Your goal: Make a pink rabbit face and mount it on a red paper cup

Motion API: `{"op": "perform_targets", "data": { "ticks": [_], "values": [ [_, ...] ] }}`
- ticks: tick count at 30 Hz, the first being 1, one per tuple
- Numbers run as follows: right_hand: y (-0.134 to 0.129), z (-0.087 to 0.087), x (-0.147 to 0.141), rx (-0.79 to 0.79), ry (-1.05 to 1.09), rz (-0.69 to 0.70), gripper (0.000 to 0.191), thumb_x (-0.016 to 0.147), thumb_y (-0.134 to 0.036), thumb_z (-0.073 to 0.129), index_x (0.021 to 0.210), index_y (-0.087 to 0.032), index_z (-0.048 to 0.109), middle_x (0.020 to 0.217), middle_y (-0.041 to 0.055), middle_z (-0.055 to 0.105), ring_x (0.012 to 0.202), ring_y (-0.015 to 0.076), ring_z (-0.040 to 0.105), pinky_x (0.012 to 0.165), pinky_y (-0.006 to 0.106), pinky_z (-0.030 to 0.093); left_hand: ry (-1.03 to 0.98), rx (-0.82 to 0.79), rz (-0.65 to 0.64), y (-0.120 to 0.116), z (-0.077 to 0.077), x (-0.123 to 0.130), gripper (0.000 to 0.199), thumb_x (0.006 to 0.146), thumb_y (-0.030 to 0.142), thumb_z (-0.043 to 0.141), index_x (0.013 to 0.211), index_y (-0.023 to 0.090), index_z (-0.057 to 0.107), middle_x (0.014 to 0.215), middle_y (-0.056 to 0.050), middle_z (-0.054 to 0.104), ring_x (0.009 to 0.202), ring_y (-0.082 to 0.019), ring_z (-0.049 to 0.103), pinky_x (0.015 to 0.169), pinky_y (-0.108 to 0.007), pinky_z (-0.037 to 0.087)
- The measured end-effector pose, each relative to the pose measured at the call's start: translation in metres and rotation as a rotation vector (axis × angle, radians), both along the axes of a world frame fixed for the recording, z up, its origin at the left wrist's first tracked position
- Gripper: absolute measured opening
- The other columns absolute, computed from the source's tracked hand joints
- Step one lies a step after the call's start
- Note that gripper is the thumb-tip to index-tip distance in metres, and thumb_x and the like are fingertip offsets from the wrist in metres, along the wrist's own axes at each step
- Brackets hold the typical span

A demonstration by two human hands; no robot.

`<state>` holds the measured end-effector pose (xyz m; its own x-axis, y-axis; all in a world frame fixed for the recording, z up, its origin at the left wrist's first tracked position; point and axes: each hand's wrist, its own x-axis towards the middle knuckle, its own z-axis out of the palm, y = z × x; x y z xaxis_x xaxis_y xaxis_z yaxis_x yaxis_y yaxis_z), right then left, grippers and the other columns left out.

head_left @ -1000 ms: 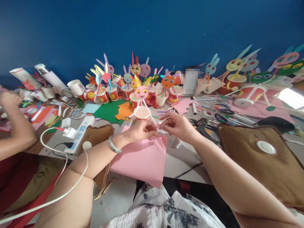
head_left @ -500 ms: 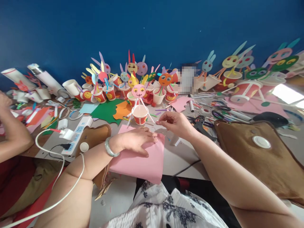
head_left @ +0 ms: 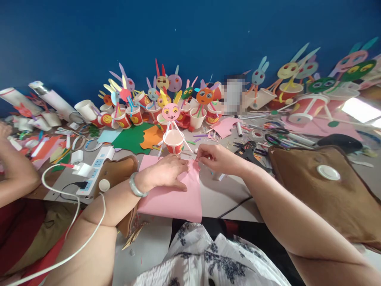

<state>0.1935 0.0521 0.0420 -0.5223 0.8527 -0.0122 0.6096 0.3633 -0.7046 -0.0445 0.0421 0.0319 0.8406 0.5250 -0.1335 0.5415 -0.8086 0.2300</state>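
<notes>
spread left hand on pink paper, lower centre: likely light, creasable, take edges. right hand: i cannot tell.

A blue wall spanned the full width of the background. Two small pale specks marked its surface. A light grey worktop extended along the wall. Pale floor was visible below its front edge. A soft sheen lightened the wall's left end.

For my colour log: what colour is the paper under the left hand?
The paper is plain pink; it shows best in the head view.
</notes>
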Motion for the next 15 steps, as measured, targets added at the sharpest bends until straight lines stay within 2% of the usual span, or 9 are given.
{"op": "perform_targets", "data": {
  "ticks": [4, 6, 9, 12, 15],
  "values": [
    [-0.002, 0.001, -0.001, 0.023, -0.129, 0.089, 0.012, 0.085, -0.013, 0.051, 0.085, -0.02, 0.061, 0.078, 0.003, 0.07, 0.069, 0.0155, 0.058, 0.067, 0.026, 0.038, -0.036, -0.034, 0.023, -0.001, 0.002, 0.002, 0.045, 0.082, 0.052, 0.077, 0.112, 0.021, 0.065, 0.128, -0.01, 0.067, 0.113, -0.031, 0.065, 0.096, -0.041, 0.048],
    [-0.002, 0.001, -0.001, 0.059, -0.209, 0.133, 0.013, 0.086, -0.011, 0.05, 0.085, -0.019, 0.06, 0.082, 0.0048, 0.07, 0.073, 0.0167, 0.059, 0.069, 0.027, 0.038, -0.056, -0.053, 0.048, -0.001, 0.003, 0.002, 0.049, 0.08, 0.052, 0.079, 0.114, 0.021, 0.064, 0.129, -0.01, 0.066, 0.115, -0.031, 0.065, 0.097, -0.041, 0.048],
    [-0.004, -0.001, 0.001, 0.094, -0.31, 0.199, 0.014, 0.089, -0.011, 0.05, 0.087, -0.019, 0.061, 0.089, 0.0076, 0.069, 0.079, 0.0185, 0.06, 0.071, 0.028, 0.038, -0.033, -0.071, 0.064, -0.001, 0.001, -0.002, 0.068, 0.072, 0.059, 0.083, 0.125, 0.022, 0.063, 0.142, -0.012, 0.06, 0.127, -0.035, 0.058, 0.105, -0.043, 0.046],
    [-0.009, -0.001, 0.001, 0.119, -0.393, 0.231, 0.014, 0.093, -0.013, 0.05, 0.092, -0.019, 0.062, 0.093, 0.0092, 0.069, 0.082, 0.0199, 0.061, 0.071, 0.028, 0.037, 0.026, -0.075, 0.031, -0.001, -0.003, -0.006, 0.093, 0.063, 0.066, 0.086, 0.139, 0.022, 0.056, 0.156, -0.013, 0.048, 0.143, -0.039, 0.044, 0.114, -0.047, 0.039],
    [-0.013, 0.001, 0.0, 0.098, -0.455, 0.223, 0.014, 0.096, -0.016, 0.049, 0.094, -0.02, 0.063, 0.088, 0.0085, 0.067, 0.08, 0.0207, 0.061, 0.069, 0.029, 0.036, 0.026, -0.063, 0.025, -0.001, -0.006, -0.007, 0.097, 0.064, 0.063, 0.087, 0.144, 0.021, 0.052, 0.159, -0.014, 0.044, 0.145, -0.039, 0.042, 0.117, -0.048, 0.037]
  ]
}}
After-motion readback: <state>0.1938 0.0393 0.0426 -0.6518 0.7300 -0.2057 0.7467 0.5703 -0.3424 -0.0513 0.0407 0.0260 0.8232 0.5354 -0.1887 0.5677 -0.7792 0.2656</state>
